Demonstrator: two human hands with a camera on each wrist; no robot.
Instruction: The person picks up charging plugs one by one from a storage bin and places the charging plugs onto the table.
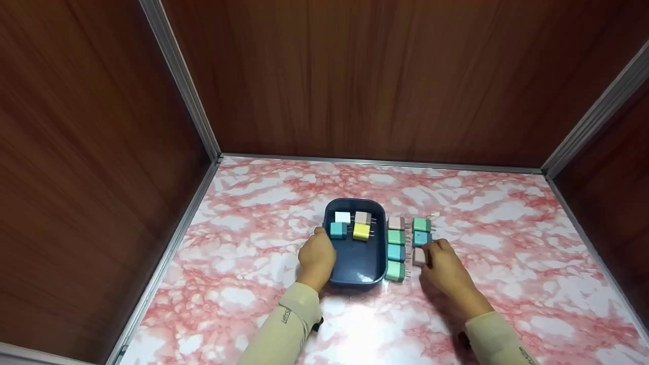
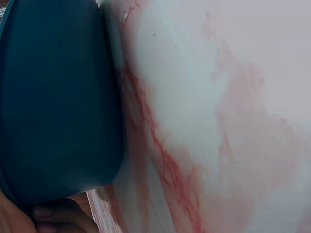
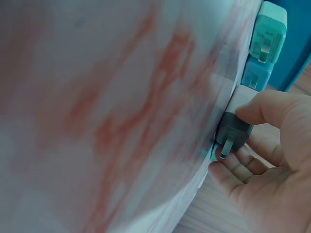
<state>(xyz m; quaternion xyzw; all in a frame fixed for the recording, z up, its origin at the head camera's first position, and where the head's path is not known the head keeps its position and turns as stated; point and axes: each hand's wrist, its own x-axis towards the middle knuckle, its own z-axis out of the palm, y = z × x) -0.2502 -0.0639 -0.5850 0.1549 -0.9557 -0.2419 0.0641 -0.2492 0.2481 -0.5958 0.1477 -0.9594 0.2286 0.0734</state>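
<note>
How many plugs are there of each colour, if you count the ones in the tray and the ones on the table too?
White plug: 1
Yellow plug: 1
Pink plugs: 3
Blue plugs: 3
Green plugs: 3
Total in view: 11

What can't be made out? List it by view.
Head view: prong end of the pale pink and grey boxy plastic plug, hidden by the right hand.
Head view: print on the beige fabric left sleeve, too small to read.
Left wrist view: inside of the dark blue rounded plastic tray, hidden by its wall; left hand, cut by the bottom edge.
Right wrist view: markings on the mint green boxy plastic plug, blurred.
</note>
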